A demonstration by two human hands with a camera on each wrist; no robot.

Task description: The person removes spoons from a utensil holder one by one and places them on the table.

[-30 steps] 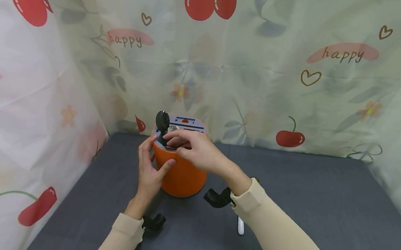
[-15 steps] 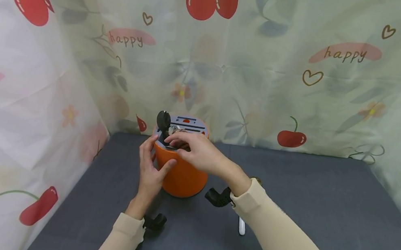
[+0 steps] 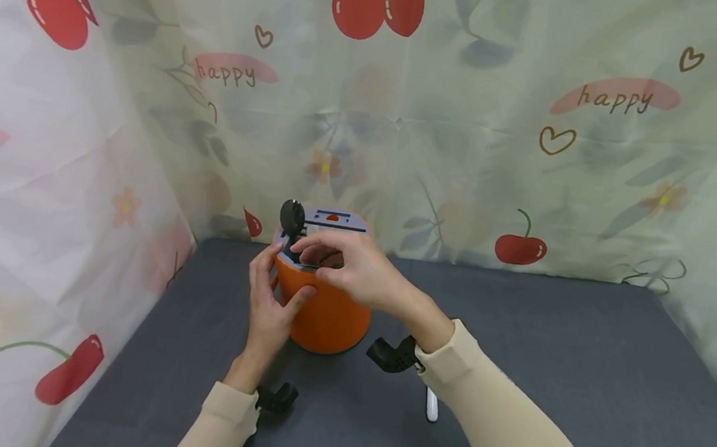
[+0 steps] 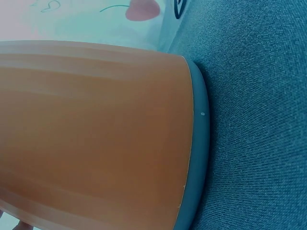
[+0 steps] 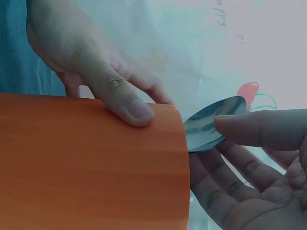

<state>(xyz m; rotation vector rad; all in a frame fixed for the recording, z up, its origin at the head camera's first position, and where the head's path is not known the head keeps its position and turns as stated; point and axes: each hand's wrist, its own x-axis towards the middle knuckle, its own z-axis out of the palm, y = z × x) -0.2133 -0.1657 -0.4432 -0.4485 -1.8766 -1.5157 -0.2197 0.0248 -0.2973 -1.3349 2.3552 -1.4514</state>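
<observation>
An orange utensil holder (image 3: 337,327) with a slotted grey top (image 3: 348,221) stands upright on the table. My left hand (image 3: 267,312) grips its upper left side, thumb on the front, fingers round the far side. At the top, my right hand (image 3: 360,271) pinches the shiny metal bowl of a spoon (image 5: 204,127) between thumb and fingers, right at the holder's rim in the right wrist view. The rest of the spoon is hidden. Beside the right fingertips, a black oval utensil head (image 3: 292,216) sticks up from the left part of the top.
Under my right forearm, a utensil with a white handle (image 3: 431,404) lies on the dark grey tabletop (image 3: 547,367), partly hidden by the sleeve. A cherry-patterned curtain (image 3: 470,155) closes off the back and sides. Each wrist carries a black camera mount (image 3: 392,355).
Shiny metal that showed above my right fingers is now mostly covered by the hand, which has shifted only slightly. The left hand and the holder stay in place.
</observation>
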